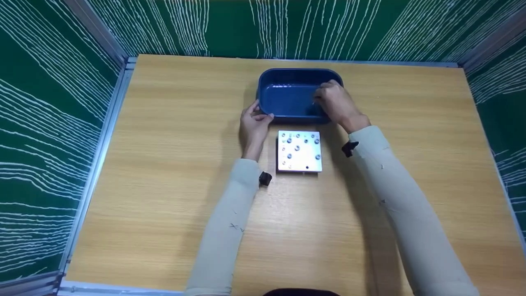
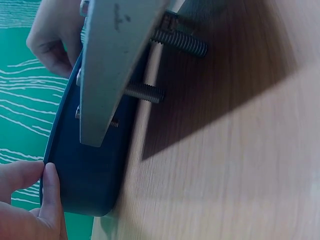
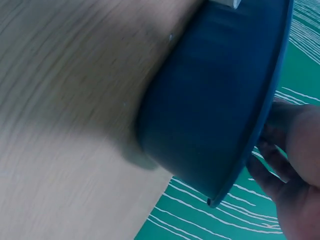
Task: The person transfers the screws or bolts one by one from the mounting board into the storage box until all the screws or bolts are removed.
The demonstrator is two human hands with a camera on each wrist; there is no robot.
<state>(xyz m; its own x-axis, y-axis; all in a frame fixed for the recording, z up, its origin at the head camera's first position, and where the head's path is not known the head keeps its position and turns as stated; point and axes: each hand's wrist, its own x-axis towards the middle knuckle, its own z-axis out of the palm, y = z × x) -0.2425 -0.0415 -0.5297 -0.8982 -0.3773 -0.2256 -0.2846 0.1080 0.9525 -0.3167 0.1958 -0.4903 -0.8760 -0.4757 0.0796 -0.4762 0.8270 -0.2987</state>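
Note:
The blue tray (image 1: 283,119) lies toward the back of the table. My left hand (image 1: 254,128) is at its near left corner; in the left wrist view thumb and finger (image 2: 50,190) pinch the rim. My right hand (image 1: 337,102) reaches over the right side with bent fingers inside the tray. A tiny pale glint shows by its fingertips; I cannot tell whether they hold something. In the right wrist view the rim partly covers the right hand (image 3: 295,160). A square metal plate (image 1: 302,154) with several screws stands in front of the tray, bolts (image 2: 180,42) jutting from its underside.
The wooden table (image 1: 172,164) has metal edge rails (image 1: 109,135). Green panels (image 1: 230,28) with white streaks enclose its back and sides. Dark wrist cameras sit by both sleeves, the left one (image 1: 265,179) close to the metal plate.

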